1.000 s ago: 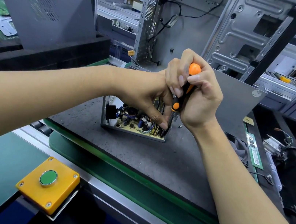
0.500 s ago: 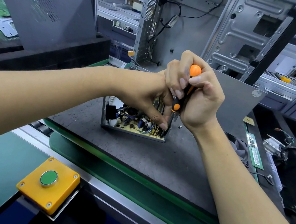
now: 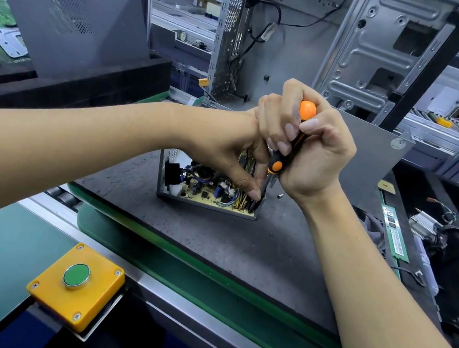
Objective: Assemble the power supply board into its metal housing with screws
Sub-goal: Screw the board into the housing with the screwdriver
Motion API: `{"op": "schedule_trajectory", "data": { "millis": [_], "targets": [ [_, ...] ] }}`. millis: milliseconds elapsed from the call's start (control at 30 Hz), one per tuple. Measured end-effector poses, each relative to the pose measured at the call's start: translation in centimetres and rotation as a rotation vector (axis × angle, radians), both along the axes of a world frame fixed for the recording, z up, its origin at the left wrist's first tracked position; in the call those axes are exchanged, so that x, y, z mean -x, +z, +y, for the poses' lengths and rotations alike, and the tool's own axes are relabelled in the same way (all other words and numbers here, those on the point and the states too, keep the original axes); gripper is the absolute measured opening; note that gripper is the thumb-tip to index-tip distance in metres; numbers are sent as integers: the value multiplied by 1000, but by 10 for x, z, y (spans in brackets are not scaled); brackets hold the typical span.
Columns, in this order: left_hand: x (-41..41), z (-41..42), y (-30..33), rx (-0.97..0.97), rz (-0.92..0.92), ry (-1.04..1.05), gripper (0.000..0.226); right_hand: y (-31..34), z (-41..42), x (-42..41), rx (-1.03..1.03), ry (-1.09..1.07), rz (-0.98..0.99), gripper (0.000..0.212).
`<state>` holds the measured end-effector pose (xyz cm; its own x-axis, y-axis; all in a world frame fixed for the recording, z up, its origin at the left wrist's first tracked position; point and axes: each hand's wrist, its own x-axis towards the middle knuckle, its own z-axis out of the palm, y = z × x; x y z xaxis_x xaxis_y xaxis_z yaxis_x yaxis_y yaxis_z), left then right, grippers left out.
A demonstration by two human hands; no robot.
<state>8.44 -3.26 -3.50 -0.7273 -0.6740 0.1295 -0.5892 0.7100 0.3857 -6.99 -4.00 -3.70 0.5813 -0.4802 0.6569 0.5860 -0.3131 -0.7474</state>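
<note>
No writing or brand can be read anywhere; the sticker on the RAM stick (image 3: pixel 397 237) at the right edge of the table (image 3: pixel 240 250) is too small to make out.

The housing (image 3: pixel 205 204), an open metal box, sits on the dark mat near the middle of the table. In it lies the board (image 3: pixel 204 192), tan, crowded with capacitors, coils and yellow, black and blue wires. A black socket block is on the housing's left wall.

The right hand (image 3: pixel 314 156) is wrapped around the screwdriver (image 3: pixel 289 144), orange and black, held nearly upright with its orange cap showing above the fingers and its shaft pointing down to the housing's right corner. The left hand (image 3: pixel 225 155) reaches over the housing, thumb tip down by the shaft just above the board; its fingers curl up against the right hand around the handle.

A loose screw (image 3: pixel 280 195) lies on the mat just right of the housing.

At the near edge a yellow box with a green button (image 3: pixel 76 276) is fixed to the table's rail. Behind stand a grey panel (image 3: pixel 65 9) with vent holes and an open computer case (image 3: pixel 390 48). A tangle of cables (image 3: pixel 438 226) lies at the far right.
</note>
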Motion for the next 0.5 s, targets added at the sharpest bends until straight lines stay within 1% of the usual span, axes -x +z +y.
{"op": "schedule_trajectory", "data": {
  "millis": [100,200,400,500],
  "targets": [
    [0,-1,-1,-1,5,1,23,1,1,1,-6,21,-3,23],
    [0,-1,-1,-6,8,-2,19,1,1,2,-9,43,3,23],
    [0,-1,-1,19,7,-20,14,1,0,4,18,97,18,12],
    [1,0,-2,14,8,-26,16,1,-1,5,14,103,31,10]
  ]
}}
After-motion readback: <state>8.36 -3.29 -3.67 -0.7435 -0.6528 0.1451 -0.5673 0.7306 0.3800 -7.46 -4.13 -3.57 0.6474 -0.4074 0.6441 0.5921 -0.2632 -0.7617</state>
